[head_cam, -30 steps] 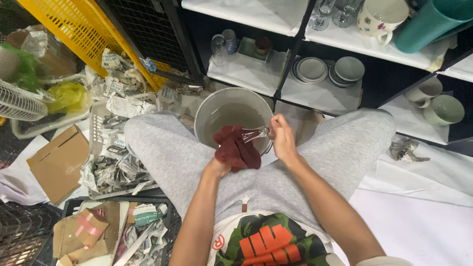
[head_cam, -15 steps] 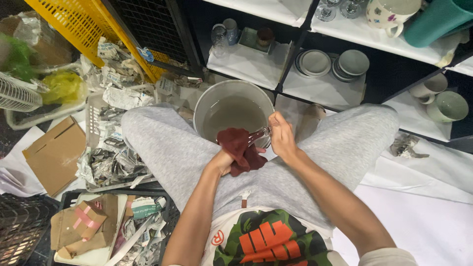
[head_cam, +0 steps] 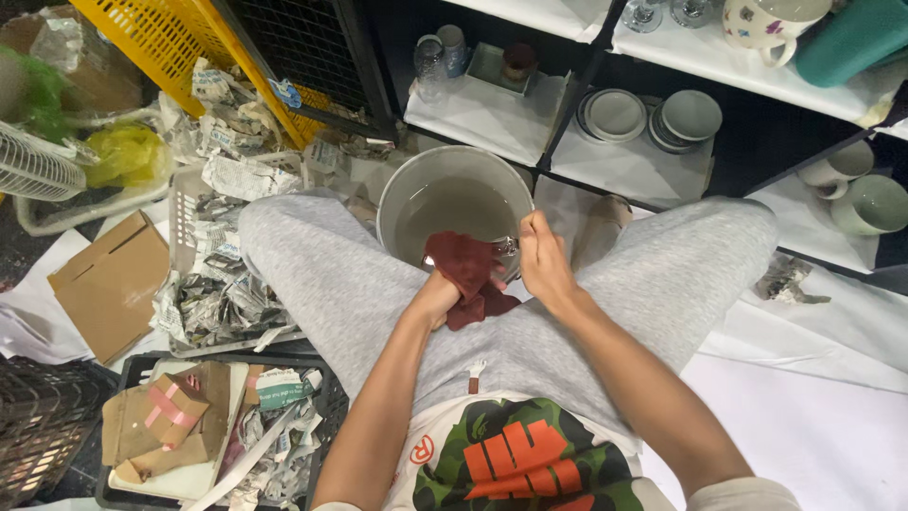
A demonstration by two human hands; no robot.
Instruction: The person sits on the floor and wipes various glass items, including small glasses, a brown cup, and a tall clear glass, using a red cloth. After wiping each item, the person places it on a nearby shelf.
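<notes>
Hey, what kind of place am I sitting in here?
Probably a crockery storeroom or shop backroom: dark shelves hold stacked grey ceramic plates and pale green mugs, while crumpled newspaper wrapping and a flattened brown cardboard box lie on the floor.

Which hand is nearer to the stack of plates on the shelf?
The right hand. It is at the bucket rim, below and left of the plates. The left hand grips the red cloth farther left and lower down.

A: Legwear?
B: Light grey marl sweatpants (head_cam: 605,312), soft knit, drawstring with brown tip at waist.
A: Top?
B: White T-shirt (head_cam: 511,464), green camouflage print, orange block graphic, small red round mark. Forearms bare.
</notes>
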